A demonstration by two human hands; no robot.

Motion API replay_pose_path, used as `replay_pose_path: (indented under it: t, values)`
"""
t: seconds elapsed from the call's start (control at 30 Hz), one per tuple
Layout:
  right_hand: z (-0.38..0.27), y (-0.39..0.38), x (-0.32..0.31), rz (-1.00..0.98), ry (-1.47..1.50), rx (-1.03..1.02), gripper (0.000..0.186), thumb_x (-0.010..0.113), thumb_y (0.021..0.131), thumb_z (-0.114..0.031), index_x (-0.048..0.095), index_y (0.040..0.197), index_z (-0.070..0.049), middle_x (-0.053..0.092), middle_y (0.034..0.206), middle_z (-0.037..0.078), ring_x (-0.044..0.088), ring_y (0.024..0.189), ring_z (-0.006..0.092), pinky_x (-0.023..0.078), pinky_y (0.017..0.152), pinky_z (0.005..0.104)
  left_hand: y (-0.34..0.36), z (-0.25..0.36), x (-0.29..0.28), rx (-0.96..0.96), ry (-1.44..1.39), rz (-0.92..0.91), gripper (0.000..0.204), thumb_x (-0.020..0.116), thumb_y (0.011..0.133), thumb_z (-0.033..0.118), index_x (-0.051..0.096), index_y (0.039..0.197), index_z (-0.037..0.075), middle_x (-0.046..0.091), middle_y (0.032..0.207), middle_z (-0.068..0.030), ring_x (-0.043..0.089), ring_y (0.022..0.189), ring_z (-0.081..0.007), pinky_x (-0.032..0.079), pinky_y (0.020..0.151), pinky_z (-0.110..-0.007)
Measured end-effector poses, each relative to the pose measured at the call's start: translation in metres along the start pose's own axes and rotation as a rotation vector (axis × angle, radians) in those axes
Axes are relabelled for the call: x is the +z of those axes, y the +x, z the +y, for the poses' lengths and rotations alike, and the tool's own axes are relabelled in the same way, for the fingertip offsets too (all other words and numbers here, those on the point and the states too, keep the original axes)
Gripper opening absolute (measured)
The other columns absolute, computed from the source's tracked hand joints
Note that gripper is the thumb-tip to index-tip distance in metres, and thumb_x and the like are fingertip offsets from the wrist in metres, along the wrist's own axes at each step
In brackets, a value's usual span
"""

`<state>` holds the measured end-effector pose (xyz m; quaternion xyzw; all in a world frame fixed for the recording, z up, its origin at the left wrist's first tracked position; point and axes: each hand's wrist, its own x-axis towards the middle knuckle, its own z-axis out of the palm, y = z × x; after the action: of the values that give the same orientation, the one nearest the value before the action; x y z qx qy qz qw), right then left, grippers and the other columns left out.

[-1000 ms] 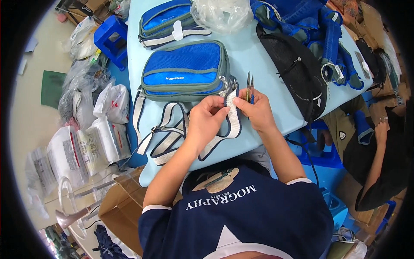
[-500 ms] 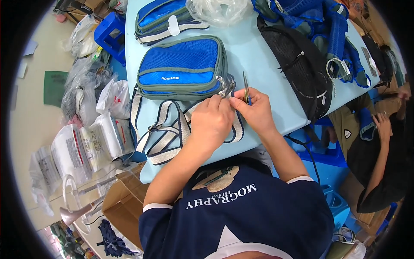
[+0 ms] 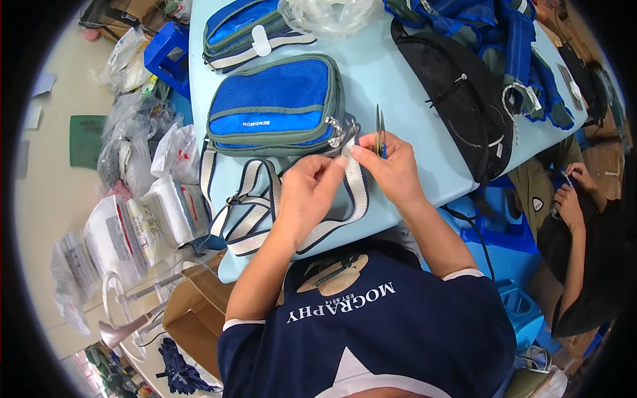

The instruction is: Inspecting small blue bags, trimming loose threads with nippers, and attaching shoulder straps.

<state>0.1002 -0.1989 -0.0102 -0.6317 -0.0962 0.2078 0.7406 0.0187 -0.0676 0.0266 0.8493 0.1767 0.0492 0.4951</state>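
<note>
A blue mesh bag (image 3: 269, 99) with dark green trim lies on the table in front of me. Its cream strap with navy edges (image 3: 359, 189) curls off the bag's right corner and loops toward me. At that corner my left hand (image 3: 308, 192) is closed, thumb and forefinger pinching the strap's edge. My right hand (image 3: 391, 169) is closed around small scissors (image 3: 380, 129), blades pointing away from me. Its thumb and forefinger also press on the strap, close to the left fingertips. A grey cord (image 3: 336, 132) hangs at the bag's corner. Any small thread between the fingertips cannot be made out.
Another blue bag (image 3: 242, 30) and clear plastic (image 3: 328, 16) lie farther back. To the right are a black mesh bag (image 3: 458, 99) and a blue mesh heap (image 3: 517, 60). A co-worker's hands (image 3: 570, 199) are at far right. Wrapped packages (image 3: 113, 232) stand at left.
My left hand has drawn back slightly and its bunched fingers have loosened, showing more strap. The right hand keeps the scissors. The co-worker's hands have come together around something small.
</note>
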Motion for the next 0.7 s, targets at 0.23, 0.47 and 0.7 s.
replay_pose_path:
  t: [0.23,0.47,0.7]
  values:
    - [0.003,-0.002,0.001,0.017,0.093,-0.01,0.011,0.068,0.078,-0.007,0.062,0.083,0.0,0.062,0.073,0.001,0.053,0.064,0.0044,0.043,0.057,0.0198,-0.005,-0.003,0.011,-0.086,-0.247,0.047,0.033,0.07,0.08,0.021,0.058,0.099,-0.003,0.061,0.083,-0.0086,0.056,0.073,-0.0141,0.047,0.064,-0.027]
    - [-0.004,-0.001,-0.002,-0.065,-0.129,0.067,0.012,0.063,0.084,-0.01,0.064,0.089,0.001,0.064,0.076,0.002,0.056,0.066,0.005,0.043,0.055,0.02,-0.017,0.011,0.014,0.293,0.436,0.163,0.048,0.076,0.068,0.027,0.054,0.1,-0.001,0.054,0.094,-0.0149,0.059,0.081,-0.0322,0.05,0.063,-0.04]
    - [-0.009,0.002,-0.007,-0.263,-0.029,-0.022,0.017,0.056,0.088,-0.01,0.063,0.098,0.002,0.068,0.082,0.008,0.063,0.073,0.0101,0.045,0.054,0.0221,0.0,-0.014,0.007,0.019,0.169,0.092,0.023,0.067,0.073,0.013,0.063,0.09,-0.001,0.06,0.072,-0.011,0.059,0.063,-0.0247,0.047,0.056,-0.034]
